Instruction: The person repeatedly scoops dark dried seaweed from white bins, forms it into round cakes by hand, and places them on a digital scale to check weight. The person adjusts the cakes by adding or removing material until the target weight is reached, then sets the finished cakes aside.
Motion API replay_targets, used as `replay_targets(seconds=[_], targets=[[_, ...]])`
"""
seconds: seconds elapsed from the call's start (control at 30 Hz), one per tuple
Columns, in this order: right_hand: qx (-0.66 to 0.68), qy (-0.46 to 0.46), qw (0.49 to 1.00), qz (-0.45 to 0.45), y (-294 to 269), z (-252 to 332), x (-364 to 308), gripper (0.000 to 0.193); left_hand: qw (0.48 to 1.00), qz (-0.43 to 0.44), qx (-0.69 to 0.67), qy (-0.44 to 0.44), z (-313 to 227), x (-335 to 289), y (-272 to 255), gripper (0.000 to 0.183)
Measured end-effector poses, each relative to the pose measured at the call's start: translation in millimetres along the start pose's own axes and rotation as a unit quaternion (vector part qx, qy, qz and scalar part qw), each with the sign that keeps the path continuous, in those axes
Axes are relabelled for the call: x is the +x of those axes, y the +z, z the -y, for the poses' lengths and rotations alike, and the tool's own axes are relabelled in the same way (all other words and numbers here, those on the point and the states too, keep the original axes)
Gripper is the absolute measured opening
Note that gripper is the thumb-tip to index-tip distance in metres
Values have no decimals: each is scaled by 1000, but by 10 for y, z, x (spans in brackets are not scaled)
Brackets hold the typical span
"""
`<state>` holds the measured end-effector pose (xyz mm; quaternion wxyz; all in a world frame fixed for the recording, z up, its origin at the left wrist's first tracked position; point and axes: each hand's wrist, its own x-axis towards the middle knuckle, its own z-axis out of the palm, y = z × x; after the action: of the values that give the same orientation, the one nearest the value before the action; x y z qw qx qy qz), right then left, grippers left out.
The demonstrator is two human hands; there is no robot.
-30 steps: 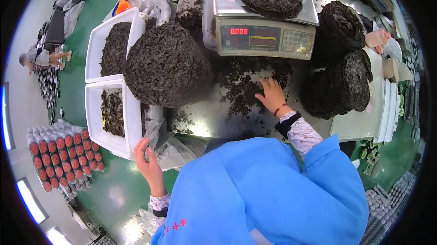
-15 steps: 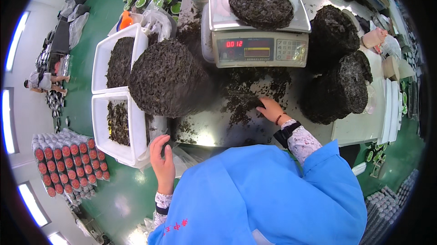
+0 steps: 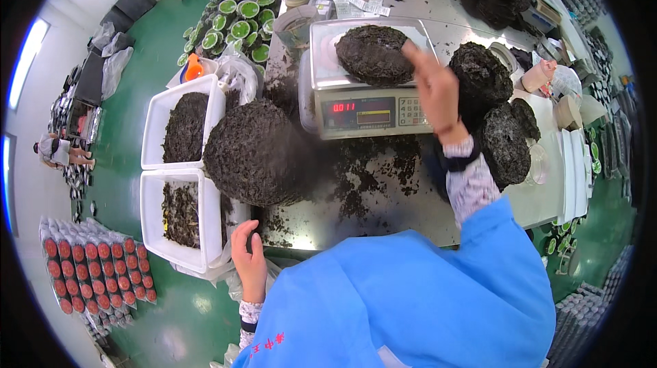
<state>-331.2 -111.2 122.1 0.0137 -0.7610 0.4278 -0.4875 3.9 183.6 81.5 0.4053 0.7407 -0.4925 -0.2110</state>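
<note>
A round, dark disc of what looks like dried seaweed (image 3: 373, 55) lies on the silver pan of a digital scale (image 3: 352, 132). My right hand (image 3: 436, 87) reaches over the scale, its slightly blurred fingers closed at the disc's right edge; the thumb is hidden. At the table's near edge, my left hand (image 3: 248, 258) is empty, with fingers apart. Beyond it stands a thick stack of the dark discs (image 3: 250, 152). Two more stacks are right of the scale, one farther (image 3: 481, 77) and one nearer (image 3: 506, 146), partly behind my right arm.
Dark flakes (image 3: 363, 180) litter the metal table below the scale. Two white bins (image 3: 211, 221) with dark material stand at the left. Green-lidded packs (image 3: 239, 29) are piled beyond them. Red-ended packs (image 3: 96, 265) are stacked on the green floor. A person (image 3: 58, 149) is far left.
My right hand has moved from the flakes on the table up to the disc on the scale. The view has shifted, bringing more of the table's far end into sight. My left hand stays open.
</note>
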Motion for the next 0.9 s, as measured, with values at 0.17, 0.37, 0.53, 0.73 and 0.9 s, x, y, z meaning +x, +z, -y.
replay_targets(seconds=[0.17,0.37,0.53,0.73,0.9], targets=[[-289,-53,951,100,214,-1127,386,56,1000,-16,-14,17,-22,4,-38,23],[-117,0,970,215,388,-1101,361,63,995,-56,-57,-65,220,-150,-177,23],[-270,-42,872,407,486,-813,51,88,998,-41,-42,-39,128,3,-108,24],[-259,-178,936,160,104,-371,-688,44,998,16,-64,17,11,195,127,22],[-415,-30,908,37,-1296,30,-815,48,996,3,-65,61,-14,319,157,18]])
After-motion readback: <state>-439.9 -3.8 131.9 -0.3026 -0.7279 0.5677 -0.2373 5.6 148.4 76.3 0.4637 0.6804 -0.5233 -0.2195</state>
